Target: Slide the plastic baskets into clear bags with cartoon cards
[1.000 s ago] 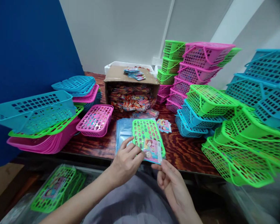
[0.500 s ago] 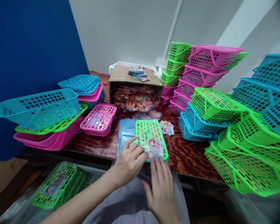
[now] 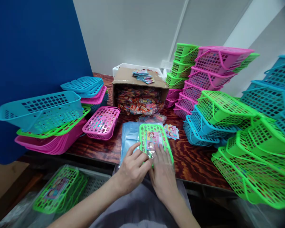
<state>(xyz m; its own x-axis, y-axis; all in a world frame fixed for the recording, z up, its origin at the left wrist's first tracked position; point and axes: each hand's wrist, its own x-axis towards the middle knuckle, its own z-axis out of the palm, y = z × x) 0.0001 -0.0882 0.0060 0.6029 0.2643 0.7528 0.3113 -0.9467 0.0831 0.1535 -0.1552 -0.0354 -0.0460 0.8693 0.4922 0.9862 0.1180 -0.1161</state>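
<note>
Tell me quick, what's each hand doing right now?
Left hand: fingers curled at the green lid; grip unclear.
Right hand: open, fingers over the printed card.

Noted: dark red-brown wood-grained table (image 3: 194, 161). Bears, directly: open brown cardboard box (image 3: 133, 77); translucent blue flat plastic bags (image 3: 129, 134); small colourful printed cards (image 3: 172, 131); pink lidded lattice plastic basket (image 3: 101, 123).

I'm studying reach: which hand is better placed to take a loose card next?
Right, probably: the right hand is over the green lid, nearer the loose cards on its right; the left hand would likely have to reach across.
</note>
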